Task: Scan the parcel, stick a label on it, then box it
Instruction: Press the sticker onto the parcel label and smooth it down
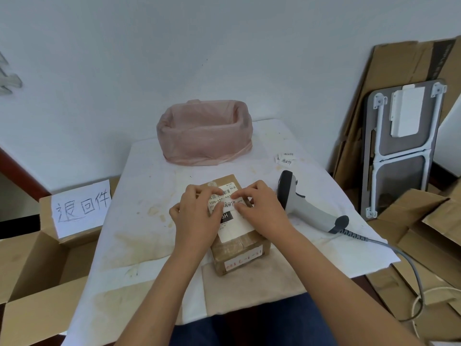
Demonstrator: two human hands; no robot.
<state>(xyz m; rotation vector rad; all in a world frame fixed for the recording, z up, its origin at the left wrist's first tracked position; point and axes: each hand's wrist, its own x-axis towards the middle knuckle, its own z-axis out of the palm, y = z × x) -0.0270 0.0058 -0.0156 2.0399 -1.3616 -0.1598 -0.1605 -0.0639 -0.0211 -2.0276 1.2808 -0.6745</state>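
A brown cardboard parcel (pixel 239 250) lies on the white-covered table (pixel 149 221), with a printed shipping sheet on its top. A small white handwritten label (pixel 230 204) sits on that sheet. My left hand (pixel 197 218) and my right hand (pixel 262 211) both rest on the parcel's top, fingertips pressing on the small label from either side. A grey and black barcode scanner (pixel 306 206) lies on the table just right of the parcel, with its coiled cable running off to the right. An open cardboard box (pixel 37 265) stands left of the table, with a handwritten paper sign on its flap.
A container lined with a pink plastic bag (pixel 204 133) stands at the table's far end. Spare handwritten labels (pixel 285 158) lie at the far right of the table. Flattened cardboard and a folded table (pixel 404 151) lean against the wall on the right.
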